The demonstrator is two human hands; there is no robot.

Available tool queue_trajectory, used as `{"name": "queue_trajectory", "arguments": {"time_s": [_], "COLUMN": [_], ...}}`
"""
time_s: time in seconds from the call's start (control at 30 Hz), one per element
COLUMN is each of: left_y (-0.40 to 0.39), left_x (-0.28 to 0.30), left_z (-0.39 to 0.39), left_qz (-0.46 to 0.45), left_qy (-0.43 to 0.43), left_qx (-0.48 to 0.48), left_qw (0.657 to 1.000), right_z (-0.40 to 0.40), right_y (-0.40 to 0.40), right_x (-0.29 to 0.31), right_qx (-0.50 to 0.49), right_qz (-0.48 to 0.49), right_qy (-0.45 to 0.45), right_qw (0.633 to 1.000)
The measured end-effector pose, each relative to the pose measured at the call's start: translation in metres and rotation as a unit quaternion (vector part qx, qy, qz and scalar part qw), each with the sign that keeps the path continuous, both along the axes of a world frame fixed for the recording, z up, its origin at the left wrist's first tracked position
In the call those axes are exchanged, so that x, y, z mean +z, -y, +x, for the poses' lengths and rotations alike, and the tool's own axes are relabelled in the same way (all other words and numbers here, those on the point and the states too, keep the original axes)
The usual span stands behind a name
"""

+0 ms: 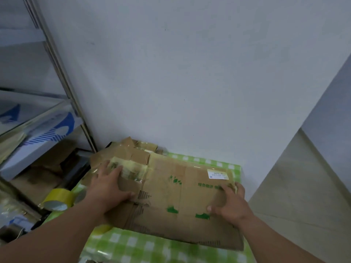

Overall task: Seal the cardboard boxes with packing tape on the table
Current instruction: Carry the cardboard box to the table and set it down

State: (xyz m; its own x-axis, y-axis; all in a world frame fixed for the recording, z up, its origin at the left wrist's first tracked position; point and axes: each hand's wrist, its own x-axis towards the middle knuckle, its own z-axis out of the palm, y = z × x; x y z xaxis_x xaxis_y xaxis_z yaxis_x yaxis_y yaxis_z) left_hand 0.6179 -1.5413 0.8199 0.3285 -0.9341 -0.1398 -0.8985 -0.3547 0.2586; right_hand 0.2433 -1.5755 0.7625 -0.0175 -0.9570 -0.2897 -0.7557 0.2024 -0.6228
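A worn brown cardboard box (171, 198) with green print and a white label lies on the table with a green checked cloth (144, 247). My left hand (108, 185) lies spread on its left part, fingers over an old taped patch, thumb pressed on the cardboard. My right hand (229, 204) grips the box's right edge, fingers wrapped over it and thumb on the top face. A roll of yellow packing tape (58, 200) rests on its side at the table's left edge, apart from both hands.
More flattened cardboard (136, 149) is piled against the white wall behind the box. A metal shelf rack (62, 76) with white-and-blue cartons and brown boxes stands to the left. To the right of the table is open floor (296, 186).
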Motion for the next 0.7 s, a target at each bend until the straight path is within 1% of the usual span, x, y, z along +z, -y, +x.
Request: {"name": "queue_trajectory", "arguments": {"time_s": [0.1,0.2,0.27,0.37,0.5,0.57,0.63,0.7], "left_y": [0.037,0.067,0.086,0.109,0.128,0.134,0.138,0.139], "left_x": [0.000,-0.007,-0.010,-0.010,-0.020,-0.021,-0.023,-0.027], "left_z": [0.004,0.014,0.019,0.018,0.018,0.018,0.017,0.016], "left_qz": [-0.015,-0.038,-0.060,-0.084,-0.060,-0.051,-0.042,-0.031], "left_qy": [-0.021,-0.097,-0.146,-0.247,-0.346,-0.398,-0.439,-0.472], "left_qx": [0.017,0.057,0.063,0.091,0.118,0.132,0.146,0.158], "left_qw": [1.000,0.993,0.985,0.961,0.929,0.906,0.886,0.867], "right_z": [0.009,0.015,0.020,0.024,0.034,0.037,0.035,0.034], "right_y": [0.028,0.046,0.053,0.058,0.059,0.056,0.053,0.048], "right_x": [-0.003,-0.005,-0.005,-0.009,-0.013,-0.013,-0.017,-0.017], "right_qx": [-0.040,-0.094,-0.135,-0.205,-0.285,-0.320,-0.338,-0.343], "right_qz": [0.003,0.016,0.011,0.016,-0.003,-0.008,-0.020,-0.031], "right_qy": [0.015,0.060,0.097,0.137,0.180,0.209,0.228,0.232], "right_qw": [0.999,0.994,0.986,0.969,0.941,0.924,0.913,0.910]}}
